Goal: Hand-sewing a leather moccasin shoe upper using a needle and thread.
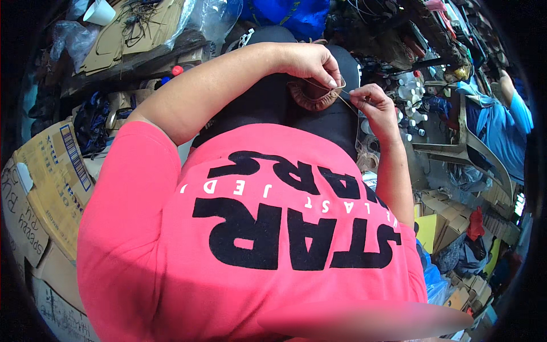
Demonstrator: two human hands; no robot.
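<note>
Pinches a thin cord (pixel 344 101) between fingers of the right hand (pixel 374 106); presses fingers of the left hand (pixel 312 64) together at the rim of a brown gathered piece (pixel 317 101) above the black-clad lap (pixel 265 102).

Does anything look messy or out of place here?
Yes: dark strands lie in a loose tangle on flat cardboard, upper left, and white bottles crowd at mixed angles, right of the right hand.

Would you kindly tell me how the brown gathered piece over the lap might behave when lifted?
The brown gathered piece would probably flex, since its edge is puckered. It may be light, looking small against the lap. It might tug the thin cord at its edge.
</note>
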